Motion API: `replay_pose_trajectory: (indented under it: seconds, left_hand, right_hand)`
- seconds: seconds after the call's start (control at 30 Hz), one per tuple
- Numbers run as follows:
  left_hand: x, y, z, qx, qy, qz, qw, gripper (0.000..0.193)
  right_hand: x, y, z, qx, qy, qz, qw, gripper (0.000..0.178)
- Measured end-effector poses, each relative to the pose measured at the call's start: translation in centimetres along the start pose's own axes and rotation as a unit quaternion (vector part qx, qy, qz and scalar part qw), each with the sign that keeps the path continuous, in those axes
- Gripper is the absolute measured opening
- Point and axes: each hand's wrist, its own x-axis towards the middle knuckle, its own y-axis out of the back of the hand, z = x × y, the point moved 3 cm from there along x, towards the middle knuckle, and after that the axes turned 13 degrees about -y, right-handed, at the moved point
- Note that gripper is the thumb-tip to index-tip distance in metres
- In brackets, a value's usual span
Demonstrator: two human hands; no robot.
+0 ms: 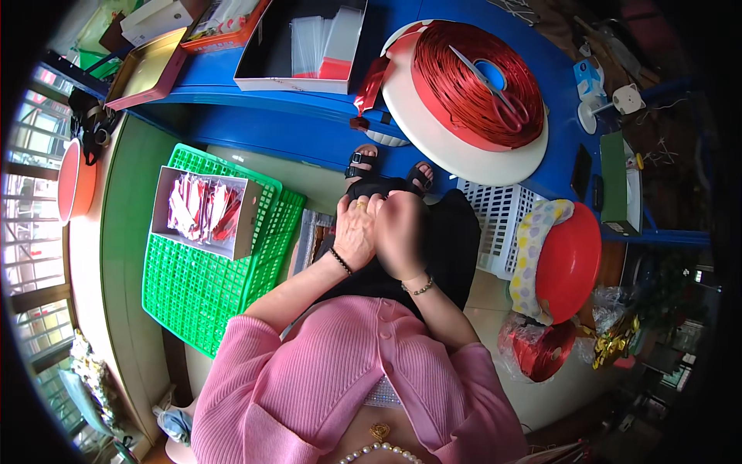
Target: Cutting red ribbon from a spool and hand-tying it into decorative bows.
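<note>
My left hand point(357, 230), with a ring and a dark bead bracelet, rests over my lap with its fingers curled. Whatever lies inside those fingers, if anything, is hidden. Touching it at the fingertips is my right hand point(399, 236), so blurred that its fingers cannot be read. Beyond my hands, on the blue table point(309, 116), sits a large coil of shiny red ribbon point(442, 85) on a cream round board point(407, 108). Scissors point(506, 107) with red handles lie across the coil. A red strip point(371, 87) hangs beside the board.
An open box point(301, 83) of clear sleeves stands on the table. Left of me, green crates point(197, 290) carry a box point(242, 232) of red packets. A white basket point(495, 224), a red basin point(570, 263) and a wrapped red roll point(539, 352) stand to my right.
</note>
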Motion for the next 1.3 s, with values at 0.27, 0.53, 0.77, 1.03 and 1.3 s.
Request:
replay_pose_trajectory:
  seconds: [0.27, 0.53, 0.77, 1.03, 1.3]
  left_hand:
    - [-0.8, 2.9, -1.1, -0.221, 0.018, -0.009, 0.975, 0.08]
    - [-1.2, -0.1, -1.1, -0.699, 0.068, -0.136, 0.699, 0.032]
    - [-3.0, -1.6, 0.2, -0.751, 0.219, -0.082, 0.618, 0.022]
    - [-4.1, -1.0, 2.0, -0.737, 0.223, -0.088, 0.632, 0.017]
    - [-4.5, -0.8, 2.0, -0.744, 0.253, -0.094, 0.611, 0.02]
  right_hand:
    - [-0.2, 3.0, -1.3, -0.162, 0.135, -0.071, 0.975, 0.014]
    - [-0.6, 3.9, -3.7, -0.224, 0.219, -0.196, 0.929, 0.016]
    - [-1.4, 4.6, -3.0, -0.171, 0.221, -0.076, 0.957, 0.026]
    - [-2.4, 4.5, -0.3, -0.158, 0.158, -0.095, 0.97, 0.015]
    - [-2.9, 4.8, -4.0, -0.283, 0.316, -0.103, 0.9, 0.039]
